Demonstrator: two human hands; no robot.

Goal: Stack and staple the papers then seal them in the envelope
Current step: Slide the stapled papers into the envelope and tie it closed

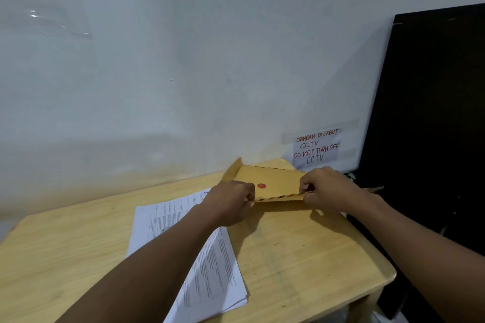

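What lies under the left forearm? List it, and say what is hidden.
A stack of printed papers lies flat on the wooden table. The forearm hides the stack's middle. No staple or stapler shows. The left hand and right hand grip the brown envelope.

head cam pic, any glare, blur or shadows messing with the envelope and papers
Head view: soft all over, so print on the papers is unreadable; glare only on clear plastic on the wall. The hands gripping the envelope cast a shadow on the table beneath it. Wide-angle bending shows at the edges; the right side is dark.
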